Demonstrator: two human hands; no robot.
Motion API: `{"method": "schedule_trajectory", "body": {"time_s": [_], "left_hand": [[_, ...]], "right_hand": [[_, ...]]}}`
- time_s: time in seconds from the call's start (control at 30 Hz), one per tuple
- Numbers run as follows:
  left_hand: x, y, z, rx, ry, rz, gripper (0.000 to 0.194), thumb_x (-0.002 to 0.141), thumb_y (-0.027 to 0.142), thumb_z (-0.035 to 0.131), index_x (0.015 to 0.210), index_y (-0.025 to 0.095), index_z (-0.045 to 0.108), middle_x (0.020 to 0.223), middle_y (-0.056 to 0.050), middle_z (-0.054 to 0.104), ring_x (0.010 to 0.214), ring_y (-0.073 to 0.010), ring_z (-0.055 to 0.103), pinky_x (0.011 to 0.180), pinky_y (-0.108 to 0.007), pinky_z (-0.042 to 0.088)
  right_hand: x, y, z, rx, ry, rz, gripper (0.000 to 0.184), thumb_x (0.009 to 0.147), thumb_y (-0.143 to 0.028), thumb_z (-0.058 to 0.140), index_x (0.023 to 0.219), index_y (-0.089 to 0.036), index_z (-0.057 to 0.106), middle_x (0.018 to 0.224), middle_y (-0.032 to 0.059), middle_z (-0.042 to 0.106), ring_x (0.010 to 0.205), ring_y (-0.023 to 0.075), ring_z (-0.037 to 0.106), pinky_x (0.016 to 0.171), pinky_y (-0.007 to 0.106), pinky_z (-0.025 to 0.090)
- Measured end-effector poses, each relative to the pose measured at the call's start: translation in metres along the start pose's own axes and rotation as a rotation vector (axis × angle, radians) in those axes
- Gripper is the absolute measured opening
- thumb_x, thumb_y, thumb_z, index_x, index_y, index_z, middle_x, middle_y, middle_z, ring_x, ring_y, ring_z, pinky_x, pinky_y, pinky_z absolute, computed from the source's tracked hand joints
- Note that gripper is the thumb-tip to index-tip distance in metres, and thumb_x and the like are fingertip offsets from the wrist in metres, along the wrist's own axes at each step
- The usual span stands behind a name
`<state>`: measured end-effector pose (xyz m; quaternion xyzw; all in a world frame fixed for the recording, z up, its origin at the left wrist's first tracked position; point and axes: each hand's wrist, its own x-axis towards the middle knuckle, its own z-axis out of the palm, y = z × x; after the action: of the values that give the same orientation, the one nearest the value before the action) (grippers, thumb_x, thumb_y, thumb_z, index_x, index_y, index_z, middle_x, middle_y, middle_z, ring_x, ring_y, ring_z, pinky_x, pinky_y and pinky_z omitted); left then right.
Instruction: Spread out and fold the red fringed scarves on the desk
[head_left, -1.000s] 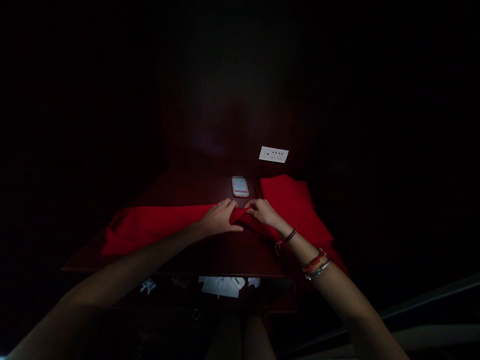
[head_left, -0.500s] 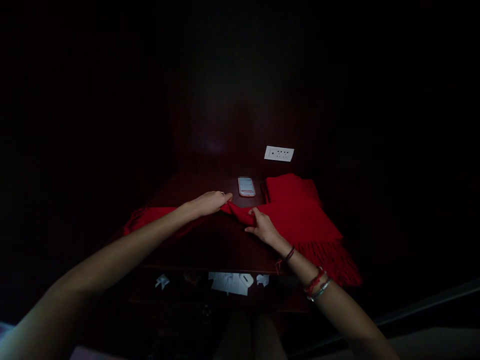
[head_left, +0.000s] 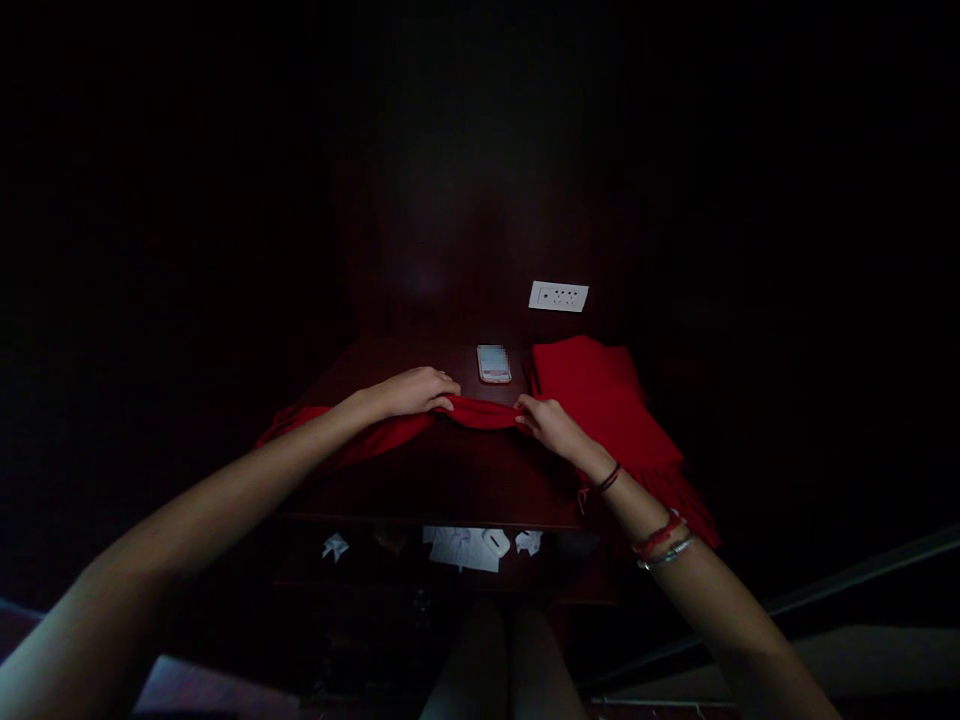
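Observation:
A red fringed scarf (head_left: 484, 413) stretches across the dark wooden table (head_left: 457, 480), gathered into a narrow band between my hands. My left hand (head_left: 421, 391) pinches the band near the table's middle, and the scarf's fringed left end trails out behind my forearm. With fingers closed, my right hand (head_left: 551, 425) grips the band further right. Beyond it, a wider part of red cloth (head_left: 592, 385) lies folded flat, its fringe hanging at the right edge of the table. Whether this cloth and the band are one piece is partly hidden by my right hand.
A phone (head_left: 493, 364) with a lit screen lies behind the scarf. A white socket panel (head_left: 559, 296) is on the back wall. In the open shelf below the tabletop are paper sheets (head_left: 457, 548), a small white case (head_left: 495, 542) and crumpled paper (head_left: 335, 545).
My right hand has shifted right and closed on the band, which is now pulled straighter between both hands. My left hand has turned slightly. The whole view has tilted a little.

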<state>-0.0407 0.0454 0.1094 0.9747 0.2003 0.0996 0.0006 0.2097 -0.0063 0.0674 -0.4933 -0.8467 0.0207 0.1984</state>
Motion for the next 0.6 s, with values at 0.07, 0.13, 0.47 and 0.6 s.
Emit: {"method": "schedule_trajectory", "body": {"time_s": [0.07, 0.13, 0.47, 0.6], "left_hand": [[0.003, 0.001, 0.002, 0.041, -0.019, -0.03, 0.026, 0.085, 0.031, 0.036, 0.078, 0.016, 0.055, 0.073, -0.003, 0.057, 0.067, -0.0129, 0.052, 0.061, -0.021, 0.035], [0.006, 0.003, 0.004, 0.076, -0.04, -0.056, 0.023, 0.085, 0.029, 0.036, 0.08, 0.017, 0.055, 0.073, -0.002, 0.057, 0.066, -0.013, 0.053, 0.06, -0.021, 0.035], [-0.002, 0.016, 0.007, 0.181, 0.054, -0.136, 0.01, 0.079, 0.023, 0.043, 0.079, 0.017, 0.051, 0.084, -0.004, 0.051, 0.076, -0.0155, 0.049, 0.063, -0.023, 0.036], [-0.002, 0.018, 0.01, 0.062, 0.162, -0.177, 0.006, 0.076, 0.014, 0.044, 0.076, 0.016, 0.05, 0.077, -0.001, 0.049, 0.072, -0.0131, 0.047, 0.065, -0.022, 0.035]], "right_hand": [[0.002, -0.009, 0.001, -0.012, 0.043, -0.043, 0.016, 0.076, -0.025, 0.052, 0.087, -0.014, 0.052, 0.078, 0.0049, 0.055, 0.071, 0.0138, 0.051, 0.062, 0.021, 0.036], [0.005, -0.022, 0.007, -0.024, 0.118, -0.067, 0.03, 0.07, -0.035, 0.059, 0.091, -0.014, 0.051, 0.088, 0.0072, 0.053, 0.08, 0.0162, 0.05, 0.068, 0.024, 0.037], [0.015, -0.044, 0.016, -0.207, -0.006, 0.105, 0.021, 0.085, -0.025, 0.036, 0.085, -0.015, 0.054, 0.084, 0.0093, 0.061, 0.076, 0.0156, 0.056, 0.063, 0.022, 0.037], [0.014, -0.043, 0.001, -0.267, -0.086, 0.088, 0.025, 0.086, -0.024, 0.033, 0.09, -0.014, 0.055, 0.087, 0.0121, 0.061, 0.081, 0.0169, 0.057, 0.065, 0.023, 0.037]]}}
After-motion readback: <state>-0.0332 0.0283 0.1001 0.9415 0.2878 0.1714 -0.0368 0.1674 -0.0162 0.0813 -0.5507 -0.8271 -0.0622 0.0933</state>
